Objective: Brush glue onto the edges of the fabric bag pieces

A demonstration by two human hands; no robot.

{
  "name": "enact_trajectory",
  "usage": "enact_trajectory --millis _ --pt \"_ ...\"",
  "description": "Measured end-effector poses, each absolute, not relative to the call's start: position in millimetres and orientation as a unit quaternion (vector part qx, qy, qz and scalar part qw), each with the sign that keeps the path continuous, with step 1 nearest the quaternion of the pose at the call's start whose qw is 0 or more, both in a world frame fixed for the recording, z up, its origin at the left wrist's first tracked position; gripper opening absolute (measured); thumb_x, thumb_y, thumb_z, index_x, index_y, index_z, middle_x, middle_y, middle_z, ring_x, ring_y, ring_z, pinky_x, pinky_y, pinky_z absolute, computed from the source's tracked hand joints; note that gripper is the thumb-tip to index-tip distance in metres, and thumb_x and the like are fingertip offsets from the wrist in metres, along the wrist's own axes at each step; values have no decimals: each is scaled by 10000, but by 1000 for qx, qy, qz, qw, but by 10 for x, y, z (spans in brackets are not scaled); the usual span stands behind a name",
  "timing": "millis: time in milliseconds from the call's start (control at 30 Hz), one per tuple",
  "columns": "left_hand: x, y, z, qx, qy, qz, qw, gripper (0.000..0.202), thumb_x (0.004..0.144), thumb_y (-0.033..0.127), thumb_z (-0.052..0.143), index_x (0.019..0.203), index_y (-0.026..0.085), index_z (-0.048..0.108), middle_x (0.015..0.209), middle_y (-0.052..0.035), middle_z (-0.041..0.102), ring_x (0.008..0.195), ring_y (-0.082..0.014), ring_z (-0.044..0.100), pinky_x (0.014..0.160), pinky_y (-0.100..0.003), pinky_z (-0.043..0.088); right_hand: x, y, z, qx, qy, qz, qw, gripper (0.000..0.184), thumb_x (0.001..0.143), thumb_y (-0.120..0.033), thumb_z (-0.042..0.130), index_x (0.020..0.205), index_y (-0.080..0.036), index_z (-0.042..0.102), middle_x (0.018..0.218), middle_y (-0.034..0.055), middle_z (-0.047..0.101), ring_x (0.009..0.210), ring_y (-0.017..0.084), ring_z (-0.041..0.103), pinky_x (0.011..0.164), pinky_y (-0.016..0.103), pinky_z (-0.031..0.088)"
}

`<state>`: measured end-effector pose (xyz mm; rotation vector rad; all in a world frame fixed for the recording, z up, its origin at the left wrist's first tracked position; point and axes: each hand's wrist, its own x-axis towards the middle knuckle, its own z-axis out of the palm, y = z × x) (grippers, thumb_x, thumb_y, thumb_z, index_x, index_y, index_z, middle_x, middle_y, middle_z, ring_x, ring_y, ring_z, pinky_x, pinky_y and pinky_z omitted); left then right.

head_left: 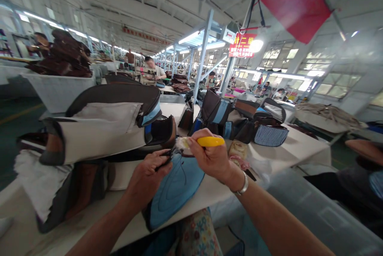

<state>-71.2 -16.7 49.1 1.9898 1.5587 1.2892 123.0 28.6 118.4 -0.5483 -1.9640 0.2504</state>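
My right hand (209, 154) grips a brush by its yellow handle (211, 141), and its pale bristles (181, 143) point left. The bristles are at the dark upper edge of a blue fabric bag piece (176, 192), which has curved stitch lines and a loose dark thread. My left hand (149, 174) is closed on that dark edge, thumb and fingers pinching it from the left. Just behind the hands lies an open dark bag piece with a blue lining (160, 131). The exact contact of bristles and edge is too small to make out.
Half-sewn dark and beige bag pieces (101, 136) are piled at left on the white table (308, 144). More bag pieces (215, 108) stand at the back, one striped (271, 135). A grey plastic bin (317, 212) stands at right, near a seated person. Several people work farther off.
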Motion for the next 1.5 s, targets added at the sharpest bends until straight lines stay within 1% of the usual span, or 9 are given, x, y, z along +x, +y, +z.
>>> enact_trajectory --millis 167,467,633,767,900,1100,1200,1300,1500 --pt "-721 -140 488 684 545 463 145 328 881 447 556 1023 239 765 1211 -58 697 1162 -250 617 1056 -415 480 1240 308 1128 -197 -839 161 480 107 894 -283 624 801 -249 666 756 10 644 696 161 580 732 280 433" --pt "-738 -67 585 692 535 476 87 361 882 492 557 992 215 761 1155 -79 716 1110 -261 648 1037 -411 498 1877 280 1206 -280 -477 314 772 225 866 -423 691 831 -228 585 528 -92 439 470 91 390 565 237 434" --pt "-694 392 1053 792 427 409 151 312 913 423 548 977 191 747 1217 -41 690 1200 -231 599 1072 -386 455 2705 183 904 -294 -335 378 812 374 820 -401 751 688 -207 460 459 -133 385 365 32 244 622 238 516" --pt "-420 940 1258 849 349 323 231 366 953 363 464 1048 115 716 1331 -34 620 1237 -186 561 1079 -349 420 3218 68 594 -345 -290 330 830 402 819 -395 747 651 -202 437 460 -126 394 369 31 278 636 229 530" --pt "-184 1497 1110 858 353 291 233 399 947 380 455 1050 88 708 1405 -17 554 1261 -167 528 1091 -313 388 3516 210 266 -444 -332 281 783 307 788 -462 748 809 -201 587 535 -104 500 411 40 365 541 179 475" --pt "-163 2177 614 804 455 333 188 401 889 371 551 1076 49 700 1159 -15 686 1210 -196 545 1130 -365 345 3600 834 -369 -516 -463 322 645 364 640 -462 830 793 -155 709 525 -34 583 428 108 466 374 198 343" --pt "-160 2315 366 785 478 329 215 411 890 363 567 1165 73 665 1120 3 720 1123 -170 609 1055 -293 425 3568 1124 -636 -528 -505 303 612 265 644 -428 812 737 -204 707 649 -16 669 515 136 547 456 229 448" --pt "-144 2354 177 754 501 340 254 454 899 382 573 1222 67 621 1132 -17 729 1043 -157 655 936 -228 492 3575 1322 -806 -534 -542 272 589 161 635 -337 819 675 -237 699 782 1 725 763 190 640 733 318 538" --pt "-282 1958 -102 640 552 434 312 588 1020 473 224 1389 49 394 1164 -124 710 989 -182 695 862 -309 565 3691 1401 -945 -538 -584 230 563 92 732 -336 751 770 -254 741 936 36 747 970 238 644 1000 447 443"
